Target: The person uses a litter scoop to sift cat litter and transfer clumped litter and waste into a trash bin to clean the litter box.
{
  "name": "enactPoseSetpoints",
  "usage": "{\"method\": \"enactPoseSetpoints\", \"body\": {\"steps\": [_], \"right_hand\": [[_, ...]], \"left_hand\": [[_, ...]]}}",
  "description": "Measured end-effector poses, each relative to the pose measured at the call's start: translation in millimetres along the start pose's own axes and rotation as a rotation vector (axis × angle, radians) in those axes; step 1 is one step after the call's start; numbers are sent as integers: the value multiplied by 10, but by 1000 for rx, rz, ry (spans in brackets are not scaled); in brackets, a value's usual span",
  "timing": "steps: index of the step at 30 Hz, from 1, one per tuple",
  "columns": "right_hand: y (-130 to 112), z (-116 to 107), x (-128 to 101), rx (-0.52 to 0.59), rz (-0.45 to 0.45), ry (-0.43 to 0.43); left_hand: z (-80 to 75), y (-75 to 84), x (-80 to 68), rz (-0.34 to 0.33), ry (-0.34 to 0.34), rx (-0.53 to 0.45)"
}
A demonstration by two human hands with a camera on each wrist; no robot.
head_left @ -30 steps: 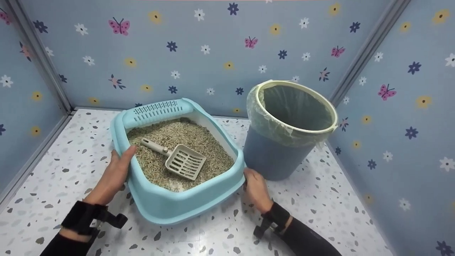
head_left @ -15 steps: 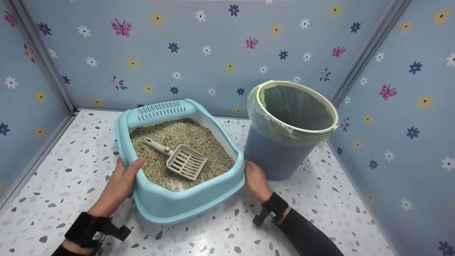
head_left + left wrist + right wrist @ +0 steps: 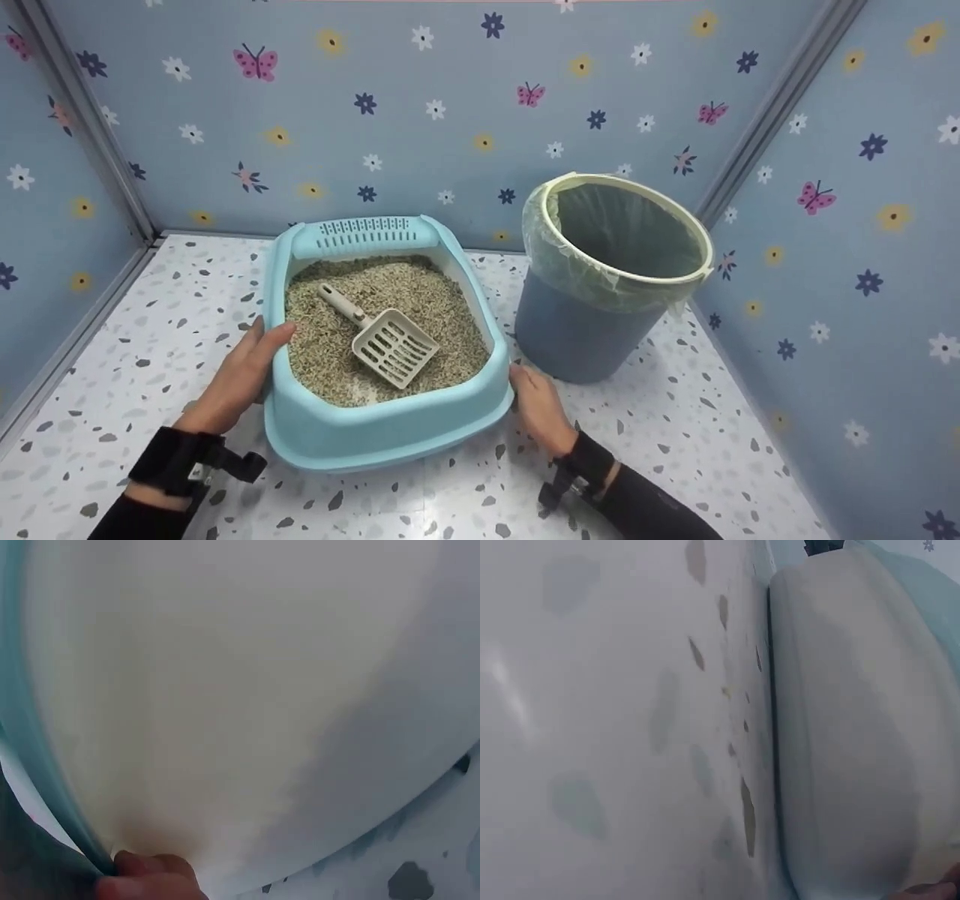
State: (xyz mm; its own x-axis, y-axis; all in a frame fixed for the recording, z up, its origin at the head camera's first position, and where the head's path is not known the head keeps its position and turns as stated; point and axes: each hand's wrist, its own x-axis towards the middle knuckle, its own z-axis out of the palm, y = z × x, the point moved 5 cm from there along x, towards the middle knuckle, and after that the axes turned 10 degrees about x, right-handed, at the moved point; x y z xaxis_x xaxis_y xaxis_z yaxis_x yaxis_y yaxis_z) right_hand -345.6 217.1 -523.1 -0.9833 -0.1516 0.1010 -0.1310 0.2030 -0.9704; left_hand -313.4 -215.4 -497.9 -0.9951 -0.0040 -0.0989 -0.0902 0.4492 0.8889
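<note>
A light blue litter box (image 3: 390, 439) full of grey-brown litter sits on the speckled floor. A beige slotted scoop (image 3: 390, 346) lies on the litter, handle pointing to the back left. My left hand (image 3: 240, 375) grips the box's left rim, thumb hooked over the edge. My right hand (image 3: 536, 409) holds the front right corner under the rim. The left wrist view is filled by the box's pale side wall (image 3: 225, 690), with a fingertip (image 3: 150, 877) at the bottom. The right wrist view shows the box wall (image 3: 855, 727) against the floor.
A blue waste bin (image 3: 585, 330) lined with a clear bag stands just right of the box, close to my right hand. Flowered blue walls (image 3: 450, 112) close in the back and both sides. Speckled floor (image 3: 135, 360) lies open to the left and front.
The litter box has turned clockwise and now sits squarer to me. Both hands kept their hold and moved with it.
</note>
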Motion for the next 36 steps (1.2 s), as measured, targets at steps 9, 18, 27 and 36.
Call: {"method": "enactPoseSetpoints", "body": {"steps": [9, 18, 27, 36], "right_hand": [[153, -67, 476, 132, 34, -78], [-9, 21, 276, 39, 20, -21], [-61, 131, -11, 34, -47, -1], [-98, 82, 119, -55, 20, -9]], "left_hand": [[160, 49, -247, -21, -29, 15], [124, 3, -144, 37, 28, -108], [24, -76, -18, 75, -9, -110], [12, -49, -19, 104, -92, -116]]}}
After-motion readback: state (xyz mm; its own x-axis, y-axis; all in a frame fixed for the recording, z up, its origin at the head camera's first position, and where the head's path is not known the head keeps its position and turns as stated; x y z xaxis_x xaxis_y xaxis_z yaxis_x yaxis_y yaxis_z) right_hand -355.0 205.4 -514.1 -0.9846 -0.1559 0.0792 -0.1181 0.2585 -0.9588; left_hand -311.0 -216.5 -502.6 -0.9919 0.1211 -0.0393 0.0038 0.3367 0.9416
